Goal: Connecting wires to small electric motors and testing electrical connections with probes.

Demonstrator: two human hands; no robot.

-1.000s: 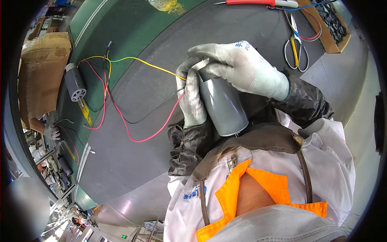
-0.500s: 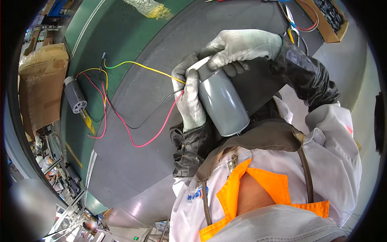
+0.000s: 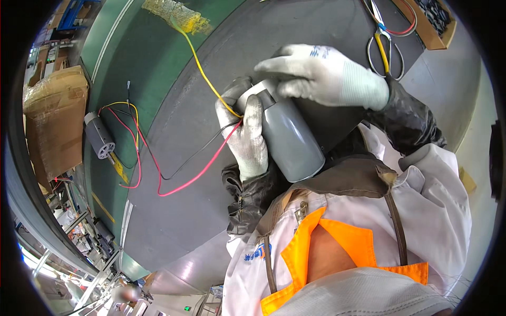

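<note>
A large grey cylindrical motor housing (image 3: 293,141) lies tilted in front of my body, its far end toward the middle of the table. My left hand (image 3: 245,129), in a grey-and-white work glove, grips that far end, with the thumb along its side. A whitish band (image 3: 259,89) shows at this end, partly covered by the fingers. Yellow (image 3: 203,71), black (image 3: 198,149) and red (image 3: 205,169) wires come out by the left hand. Just beyond the housing's end, my right hand (image 3: 321,76) has its gloved fingers stretched out and holds nothing visible.
A smaller grey motor (image 3: 99,136) with red, yellow and black leads lies on the green strip (image 3: 158,68) at left. Scissors (image 3: 383,45) and a cardboard box of black parts (image 3: 440,31) are at the far right. A large brown carton (image 3: 55,121) stands at far left.
My right hand has come off the housing's end and its fingers have straightened. The yellow wire has swung from pointing left to pointing up and away. My left hand keeps its grip.
</note>
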